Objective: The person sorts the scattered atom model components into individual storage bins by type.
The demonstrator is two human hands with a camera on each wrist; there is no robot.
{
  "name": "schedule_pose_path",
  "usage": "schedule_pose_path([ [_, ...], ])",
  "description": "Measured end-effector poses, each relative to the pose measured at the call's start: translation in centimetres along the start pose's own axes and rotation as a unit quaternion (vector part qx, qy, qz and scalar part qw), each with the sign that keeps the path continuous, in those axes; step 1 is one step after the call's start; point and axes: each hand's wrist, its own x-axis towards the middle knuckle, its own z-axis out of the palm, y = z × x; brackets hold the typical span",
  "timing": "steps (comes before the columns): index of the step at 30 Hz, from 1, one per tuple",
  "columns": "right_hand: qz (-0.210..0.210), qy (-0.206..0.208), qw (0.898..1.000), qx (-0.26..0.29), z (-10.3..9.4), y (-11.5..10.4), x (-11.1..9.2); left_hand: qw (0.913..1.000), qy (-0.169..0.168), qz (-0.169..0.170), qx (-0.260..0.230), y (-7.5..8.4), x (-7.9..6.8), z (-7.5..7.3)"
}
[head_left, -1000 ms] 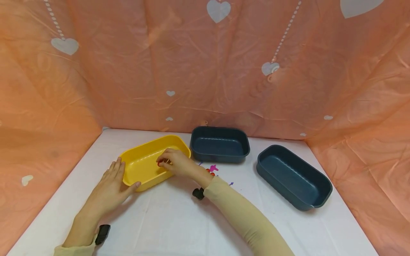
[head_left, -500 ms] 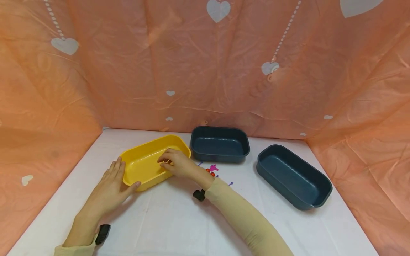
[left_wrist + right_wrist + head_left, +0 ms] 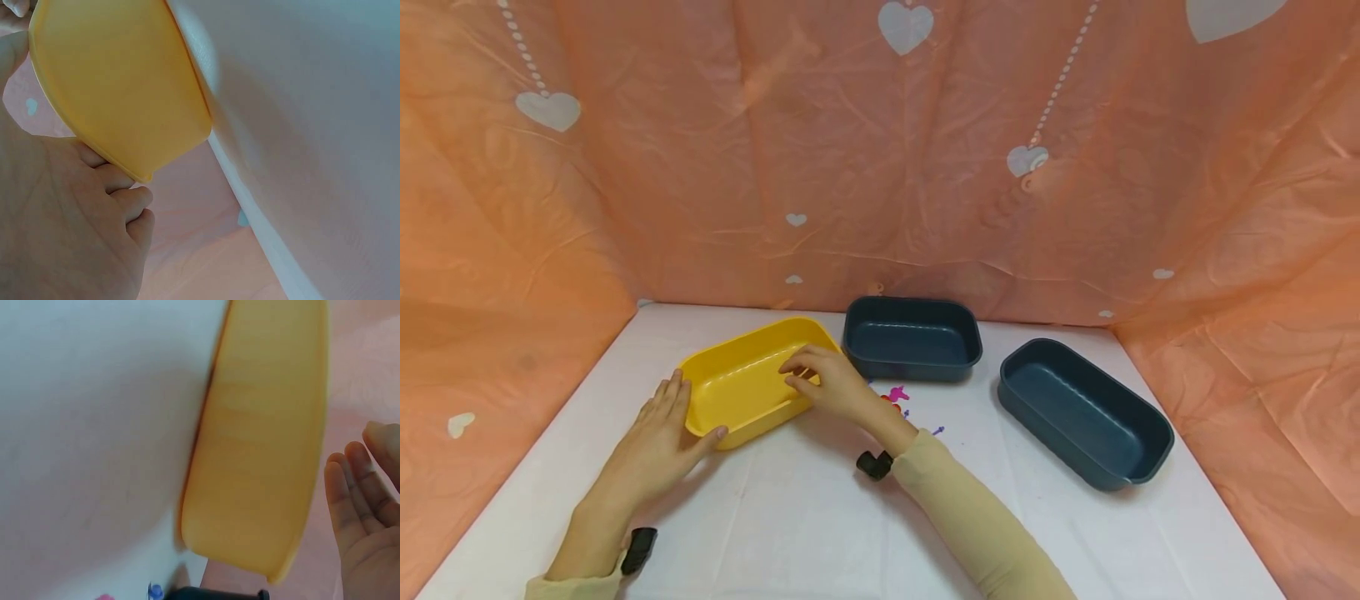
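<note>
Yellow tub (image 3: 733, 393) left of frame centre. Left hand (image 3: 651, 446) spread against its left end, presumably steadying it. Right hand (image 3: 835, 385) over right side, thumb and fingers parted, nothing visible held.

The head view was bright and fairly even, with soft-edged shadows on the white surface (image 3: 805, 517). Faint glints showed inside the yellow tray (image 3: 733, 392) and the back dark tray (image 3: 913, 340). The orange cloth (image 3: 497, 250) looked warmer at left. Both wrist views were dimmer and hazier, with broad, diffuse shadows beside the yellow tray; the small purple piece (image 3: 155, 590) was blurred.
</note>
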Motion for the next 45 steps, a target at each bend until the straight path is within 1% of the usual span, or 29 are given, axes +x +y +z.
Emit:
schedule_pose_path([
  [6, -0.026, 0.052, 0.998, 0.024, -1.1, 0.4, -1.3, 1.0000, -0.003, 0.001, 0.001, 0.0, 0.0, 0.1],
  [13, -0.029, 0.112, 0.993, 0.031, -2.6, 1.0, -2.9, 1.0000, -0.001, 0.003, 0.001, 0.1, 0.0, 0.0],
  [19, -0.011, 0.131, 0.991, 0.022, -3.8, 1.8, -4.6, 1.0000, 0.003, 0.006, 0.001, 0.1, 0.0, 0.1],
  [23, 0.030, 0.132, 0.991, 0.008, -4.6, 2.4, -5.8, 1.0000, 0.005, 0.005, 0.002, 0.1, 0.0, 0.2],
  [26, 0.064, 0.128, 0.990, 0.003, -5.2, 3.1, -6.8, 1.0000, 0.005, 0.006, 0.004, 0.1, 0.0, 0.2],
  [29, 0.091, 0.115, 0.989, -0.002, -5.8, 3.7, -7.7, 1.0000, 0.005, 0.006, 0.003, 0.1, 0.0, 0.2],
  [33, 0.121, 0.074, 0.990, -0.014, -6.6, 4.4, -8.8, 1.0000, 0.003, 0.006, 0.001, 0.1, 0.0, 0.1],
  [39, 0.138, 0.001, 0.990, -0.043, -7.6, 5.3, -10.1, 1.0000, 0.003, 0.004, 0.003, 0.0, 0.0, 0.2],
  [42, 0.141, -0.022, 0.988, -0.065, -7.9, 5.6, -10.4, 1.0000, 0.004, 0.003, 0.003, -0.1, 0.0, 0.3],
  [45, 0.147, -0.042, 0.986, -0.074, -7.9, 5.8, -10.4, 1.0000, 0.005, 0.004, 0.003, -0.1, 0.0, 0.3],
])
